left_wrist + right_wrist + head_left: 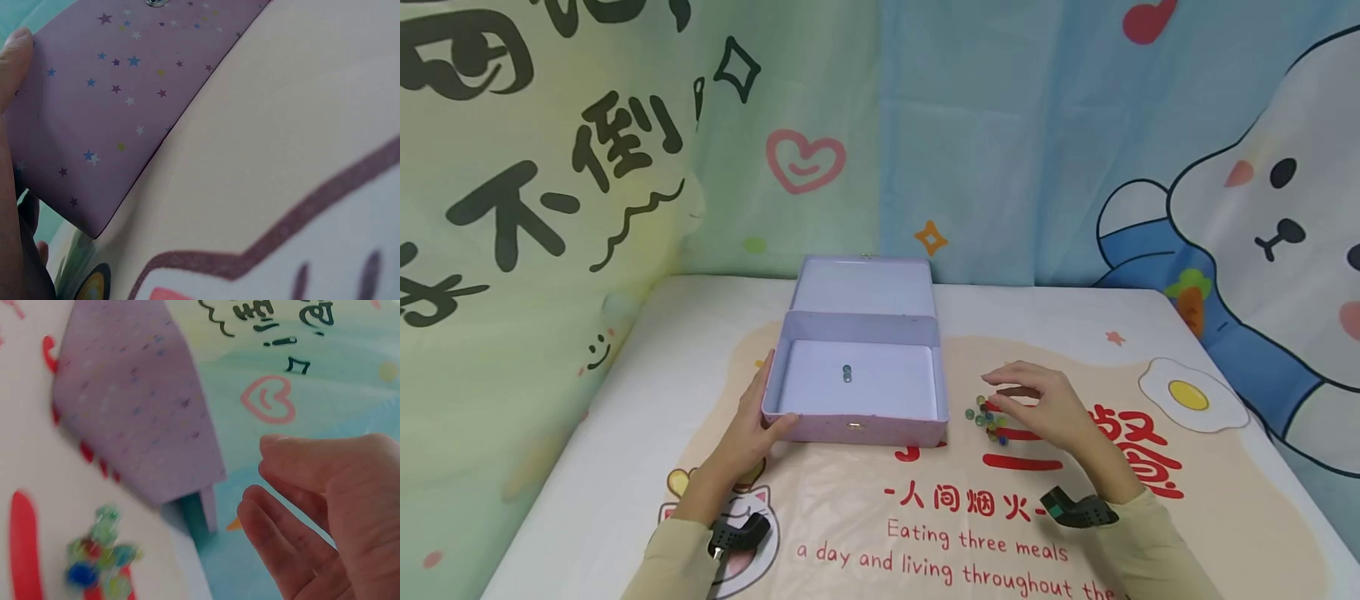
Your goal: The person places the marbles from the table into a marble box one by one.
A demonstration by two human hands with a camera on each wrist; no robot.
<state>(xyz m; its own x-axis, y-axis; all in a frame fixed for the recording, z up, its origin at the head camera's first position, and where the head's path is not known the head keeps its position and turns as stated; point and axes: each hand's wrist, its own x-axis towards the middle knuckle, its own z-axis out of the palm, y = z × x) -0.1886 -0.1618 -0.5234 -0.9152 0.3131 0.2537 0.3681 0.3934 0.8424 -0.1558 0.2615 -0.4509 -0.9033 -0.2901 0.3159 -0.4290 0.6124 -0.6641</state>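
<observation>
A lilac box [857,431] with small star prints stands on the table, its lid [863,285] raised at the back. Two glass marbles [847,373] lie on the box floor. My left hand [747,425] holds the box at its front left corner, thumb at the front rim and fingers along the left side. To the right of the box, my right hand [1045,404] hovers beside a loose cluster of glass marbles [100,556] in green, blue and reddish tones. Its thumb and fingers [269,519] stand apart with nothing between them.
A printed cloth [970,533] with red characters and a fried-egg picture covers the table. Behind it hangs a patterned curtain [970,142]. Each wrist wears a black strap, the right one [1078,508] near the sleeve.
</observation>
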